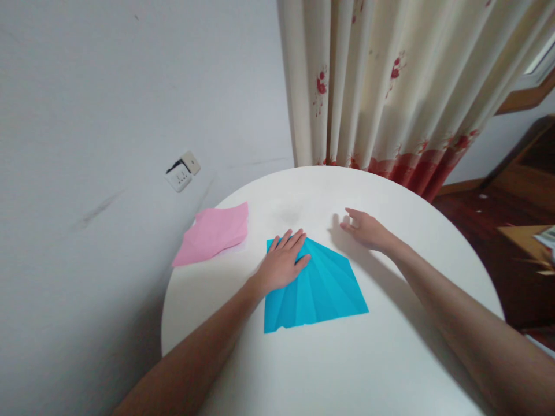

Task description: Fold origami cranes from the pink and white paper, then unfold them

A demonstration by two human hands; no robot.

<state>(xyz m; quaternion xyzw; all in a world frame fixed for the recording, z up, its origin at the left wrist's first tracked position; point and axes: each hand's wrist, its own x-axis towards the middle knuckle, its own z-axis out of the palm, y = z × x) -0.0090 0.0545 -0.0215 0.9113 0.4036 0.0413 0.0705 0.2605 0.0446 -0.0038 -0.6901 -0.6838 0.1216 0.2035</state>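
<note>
A blue sheet of paper (321, 286) with fan-like creases lies flat near the middle of the round white table (347, 358). My left hand (284, 260) rests flat on its upper left corner, fingers spread, pressing it down. My right hand (366, 229) hovers just above the table past the sheet's upper right edge, fingers loosely curled and apart, holding nothing. A pink sheet of paper (214, 233) with creases lies at the table's left edge, partly hanging over it.
A grey wall with a white socket (182, 173) stands to the left. A cream curtain with red flowers (390, 86) hangs behind the table. Dark wooden floor and furniture show at the right.
</note>
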